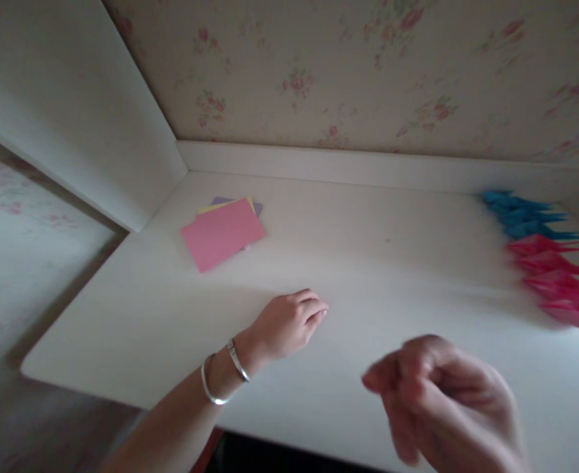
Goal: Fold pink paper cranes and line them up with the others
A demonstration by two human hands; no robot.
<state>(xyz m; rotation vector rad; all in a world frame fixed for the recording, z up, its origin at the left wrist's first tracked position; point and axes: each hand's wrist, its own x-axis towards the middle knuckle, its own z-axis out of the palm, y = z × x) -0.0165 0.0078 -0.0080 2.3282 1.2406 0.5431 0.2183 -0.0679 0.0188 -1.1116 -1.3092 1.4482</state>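
Observation:
My left hand [289, 323] rests on the white desk [339, 263] with its fingers curled in, and nothing shows in it. Two silver bangles [215, 387] circle that wrist. Nearer the camera, my right hand [442, 401] is raised above the desk's front part, slightly blurred. Its fingers are bent, with thumb and forefinger close together, and no object shows between them. Beyond my left hand lies a small pile of coloured paper, a pink sheet [224, 234] on top, with edges of a yellow sheet [213, 207] and a purple sheet [258, 207] peeking out.
Along the right side stand folded paper cranes in a row, several blue cranes [526, 213] behind several pink cranes [560, 284]. A flowered wall [294, 79] rises behind the desk's raised back edge [319, 163]. A white panel [83, 98] stands at the left.

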